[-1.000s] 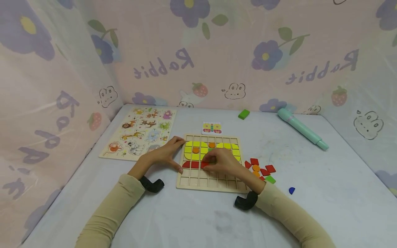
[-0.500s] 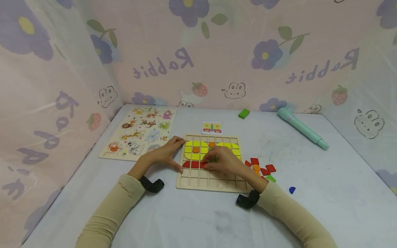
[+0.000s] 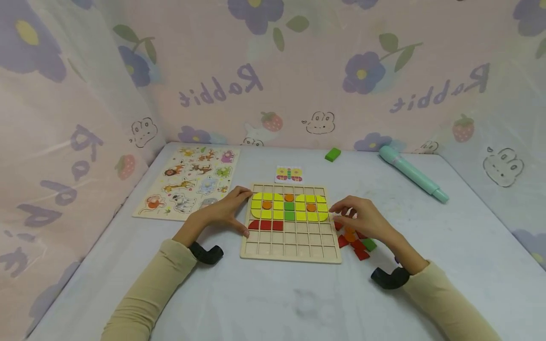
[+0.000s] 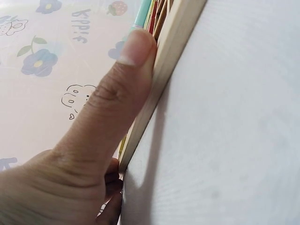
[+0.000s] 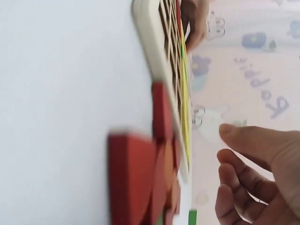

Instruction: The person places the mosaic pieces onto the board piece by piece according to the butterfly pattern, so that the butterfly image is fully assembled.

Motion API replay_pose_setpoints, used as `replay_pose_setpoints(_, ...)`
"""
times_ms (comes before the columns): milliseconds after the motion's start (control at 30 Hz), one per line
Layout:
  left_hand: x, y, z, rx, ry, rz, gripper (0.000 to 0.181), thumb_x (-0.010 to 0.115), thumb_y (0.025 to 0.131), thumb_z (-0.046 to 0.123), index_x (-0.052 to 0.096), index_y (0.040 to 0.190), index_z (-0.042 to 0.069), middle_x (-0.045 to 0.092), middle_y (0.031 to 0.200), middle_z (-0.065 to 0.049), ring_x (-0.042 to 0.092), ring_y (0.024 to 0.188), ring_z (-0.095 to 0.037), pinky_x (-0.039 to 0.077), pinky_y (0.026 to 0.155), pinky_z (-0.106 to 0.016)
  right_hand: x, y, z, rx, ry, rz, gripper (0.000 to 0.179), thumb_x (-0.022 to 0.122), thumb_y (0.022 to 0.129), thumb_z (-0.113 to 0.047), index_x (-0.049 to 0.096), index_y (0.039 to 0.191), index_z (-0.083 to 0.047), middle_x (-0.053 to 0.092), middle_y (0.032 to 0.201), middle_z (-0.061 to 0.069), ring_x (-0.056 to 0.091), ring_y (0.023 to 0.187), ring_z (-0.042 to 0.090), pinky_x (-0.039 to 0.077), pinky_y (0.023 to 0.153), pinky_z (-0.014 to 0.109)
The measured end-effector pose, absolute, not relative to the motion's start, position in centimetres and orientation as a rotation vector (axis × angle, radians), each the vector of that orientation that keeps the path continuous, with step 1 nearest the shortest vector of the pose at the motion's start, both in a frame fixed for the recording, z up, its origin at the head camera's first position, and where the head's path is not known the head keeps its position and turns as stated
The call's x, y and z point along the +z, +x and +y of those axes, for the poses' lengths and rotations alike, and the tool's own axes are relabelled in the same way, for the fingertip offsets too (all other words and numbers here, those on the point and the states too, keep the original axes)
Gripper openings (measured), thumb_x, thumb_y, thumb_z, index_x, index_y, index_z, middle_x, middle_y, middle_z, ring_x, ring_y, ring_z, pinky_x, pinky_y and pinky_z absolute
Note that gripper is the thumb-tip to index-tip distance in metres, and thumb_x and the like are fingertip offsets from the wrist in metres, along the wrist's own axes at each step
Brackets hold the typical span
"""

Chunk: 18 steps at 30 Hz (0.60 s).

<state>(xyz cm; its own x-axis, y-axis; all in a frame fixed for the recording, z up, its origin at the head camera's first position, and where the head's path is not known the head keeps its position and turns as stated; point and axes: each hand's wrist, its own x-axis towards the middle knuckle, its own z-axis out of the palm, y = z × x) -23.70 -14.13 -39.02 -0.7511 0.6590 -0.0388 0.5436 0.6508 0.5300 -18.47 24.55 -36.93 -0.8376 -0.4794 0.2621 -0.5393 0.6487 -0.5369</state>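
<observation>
A wooden grid board point(image 3: 291, 253) lies flat on the table. Yellow pieces point(image 3: 264, 197), orange discs point(image 3: 289, 198) and green squares point(image 3: 289, 211) fill its upper cells; a row of red pieces point(image 3: 265, 225) starts below at the left. My left hand point(image 3: 224, 211) touches the board's left edge, thumb and fingers spread apart; the left wrist view shows the straight thumb against the side. My right hand point(image 3: 362, 217) hovers just right of the board over loose red pieces point(image 3: 361, 254), orange discs point(image 3: 350, 235) and a green piece point(image 3: 369, 244). Its fingers are loosely bent with nothing between them.
A butterfly pattern card point(image 3: 289, 174) lies behind the board. An animal puzzle board point(image 3: 170, 189) is at the left. Farther back are a green block point(image 3: 332, 154) and a mint-coloured tube-like stick point(image 3: 414, 174). A blue piece point(image 3: 397, 259) is partly hidden by the right wrist.
My right hand has left the grid and moved right, over the loose pieces. A red square it was touching now lies in the third cell of the red row. My left hand stays put.
</observation>
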Motion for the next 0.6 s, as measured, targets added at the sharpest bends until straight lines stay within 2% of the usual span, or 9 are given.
replay_pose_setpoints(233, -39.2, -23.8, -14.3, 0.752, 1.018, 2.634, 0.118, 0.083, 0.058, 0.053, 0.024, 0.145, 0.0, 0.025, 0.141, -0.013, 0.027, 0.133, -0.027, 0.027, 0.109, -0.043, -36.9, -17.9, 28.0, 0.897, 0.779, -2.899, 0.017, 0.071, 0.082, -0.01, 0.068, 0.099, -0.008, 0.063, 0.091, -0.001, 0.053, 0.08, 0.014, 0.05, 0.068, 0.025)
replay_pose_setpoints(400, -39.4, -23.8, -14.3, 0.767, 1.024, 2.626, 0.118, 0.084, 0.058, 0.052, 0.024, 0.145, 0.0, 0.025, 0.141, -0.013, 0.027, 0.133, -0.027, 0.027, 0.109, -0.043, -36.0, -16.8, 30.2, 0.897, 0.94, -2.962, 0.021, 0.074, 0.08, -0.013, 0.066, 0.099, -0.012, 0.062, 0.089, -0.004, 0.054, 0.08, 0.015, 0.05, 0.071, 0.027)
replay_pose_setpoints(600, -39.3, -23.9, -14.3, 0.744, 1.014, 2.637, 0.119, 0.083, 0.058, 0.055, 0.024, 0.145, 0.0, 0.024, 0.142, -0.013, 0.027, 0.134, -0.027, 0.028, 0.109, -0.043, -36.2, -15.5, 32.1, 1.008, 1.126, -2.984, 0.023, 0.071, 0.083, -0.014, 0.066, 0.105, -0.017, 0.063, 0.101, -0.003, 0.055, 0.087, 0.012, 0.05, 0.075, 0.025)
